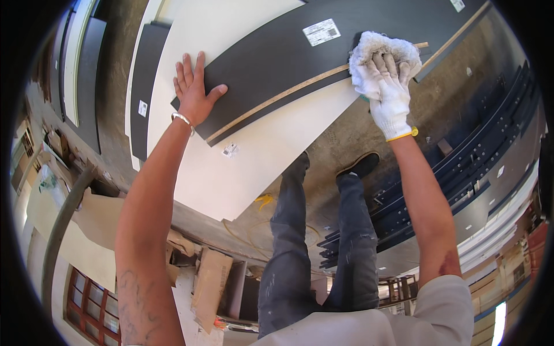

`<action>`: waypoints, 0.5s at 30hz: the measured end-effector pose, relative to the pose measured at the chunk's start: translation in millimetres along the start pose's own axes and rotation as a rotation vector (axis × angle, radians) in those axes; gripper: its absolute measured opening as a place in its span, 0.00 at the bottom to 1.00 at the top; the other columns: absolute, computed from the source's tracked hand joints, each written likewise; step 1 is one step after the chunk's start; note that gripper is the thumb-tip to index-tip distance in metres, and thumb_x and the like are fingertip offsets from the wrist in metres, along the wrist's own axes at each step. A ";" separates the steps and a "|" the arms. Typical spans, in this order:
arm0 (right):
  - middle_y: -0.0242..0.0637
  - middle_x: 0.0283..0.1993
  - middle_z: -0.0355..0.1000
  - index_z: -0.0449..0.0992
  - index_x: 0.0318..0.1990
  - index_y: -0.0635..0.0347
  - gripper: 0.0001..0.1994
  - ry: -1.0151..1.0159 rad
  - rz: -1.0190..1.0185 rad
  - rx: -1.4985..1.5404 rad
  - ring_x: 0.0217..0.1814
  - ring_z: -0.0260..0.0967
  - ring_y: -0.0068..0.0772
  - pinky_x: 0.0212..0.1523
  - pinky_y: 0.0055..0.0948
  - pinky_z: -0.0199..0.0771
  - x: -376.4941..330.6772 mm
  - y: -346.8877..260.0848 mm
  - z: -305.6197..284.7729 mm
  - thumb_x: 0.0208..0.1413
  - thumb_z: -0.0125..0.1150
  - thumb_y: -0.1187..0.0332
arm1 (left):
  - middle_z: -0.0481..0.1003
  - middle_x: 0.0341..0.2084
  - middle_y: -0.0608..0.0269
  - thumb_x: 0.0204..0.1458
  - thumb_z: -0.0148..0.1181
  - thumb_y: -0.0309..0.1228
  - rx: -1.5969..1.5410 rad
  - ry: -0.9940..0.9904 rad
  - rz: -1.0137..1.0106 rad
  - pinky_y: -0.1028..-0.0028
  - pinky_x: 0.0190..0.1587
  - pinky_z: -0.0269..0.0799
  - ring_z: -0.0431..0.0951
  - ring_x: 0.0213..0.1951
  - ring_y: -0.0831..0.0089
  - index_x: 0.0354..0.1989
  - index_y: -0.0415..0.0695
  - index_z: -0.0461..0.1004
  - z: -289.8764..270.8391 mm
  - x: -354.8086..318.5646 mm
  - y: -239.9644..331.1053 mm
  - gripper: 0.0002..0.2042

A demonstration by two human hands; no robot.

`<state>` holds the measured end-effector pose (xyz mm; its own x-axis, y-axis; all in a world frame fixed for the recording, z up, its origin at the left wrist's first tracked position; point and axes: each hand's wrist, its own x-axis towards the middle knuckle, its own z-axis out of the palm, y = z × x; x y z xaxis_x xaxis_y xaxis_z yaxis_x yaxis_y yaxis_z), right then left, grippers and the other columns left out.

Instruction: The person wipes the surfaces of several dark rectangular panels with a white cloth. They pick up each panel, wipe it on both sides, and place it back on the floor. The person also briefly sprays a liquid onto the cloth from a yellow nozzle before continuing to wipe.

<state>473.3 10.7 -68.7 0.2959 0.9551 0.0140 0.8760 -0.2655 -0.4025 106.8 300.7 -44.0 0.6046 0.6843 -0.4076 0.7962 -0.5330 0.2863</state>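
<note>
Cloth (381, 44) sits at the dark panel (265, 72)'s edge, gloved right hand (390, 95) laid over it, grip unclear, bare left hand (196, 99) spread at the panel's end: wiping looks underway, how much is done or left impossible to tell.

Hands (195, 104) (392, 95) palm-down, arms (153, 196) (424, 202) outstretched

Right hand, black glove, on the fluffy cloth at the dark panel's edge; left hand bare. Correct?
Not quite: the head view shows a white glove, not black. The right hand is on the fluffy cloth at the edge of the dark panel, and the left hand is bare.
</note>
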 end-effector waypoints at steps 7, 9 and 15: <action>0.40 0.71 0.71 0.80 0.61 0.46 0.21 -0.133 -0.327 0.413 0.79 0.59 0.41 0.82 0.51 0.48 2.2 -131.1 25.5 0.60 0.58 0.61 | 0.34 0.82 0.40 0.59 0.67 0.53 0.020 -0.010 0.054 0.43 0.78 0.27 0.29 0.81 0.38 0.83 0.55 0.41 -2.2 3.3 -13.1 0.51; 0.37 0.73 0.69 0.77 0.65 0.47 0.24 -0.241 -0.163 0.230 0.81 0.56 0.41 0.82 0.51 0.49 12.0 -95.3 0.1 0.61 0.58 0.58 | 0.35 0.82 0.40 0.58 0.67 0.53 0.016 -0.005 0.099 0.43 0.78 0.28 0.31 0.81 0.37 0.83 0.55 0.42 -2.0 3.8 -17.1 0.51; 0.39 0.68 0.72 0.76 0.66 0.48 0.23 0.118 0.218 -0.225 0.76 0.59 0.46 0.80 0.57 0.47 30.2 11.8 -48.9 0.63 0.54 0.64 | 0.34 0.82 0.38 0.57 0.66 0.59 0.029 -0.018 0.129 0.40 0.78 0.30 0.31 0.81 0.37 0.84 0.54 0.39 -2.7 6.5 -25.5 0.54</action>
<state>511.2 30.0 -28.3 0.5158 0.8546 0.0610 0.8458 -0.4965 -0.1953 90.5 320.1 -51.6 0.7014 0.6002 -0.3843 0.7106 -0.6303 0.3125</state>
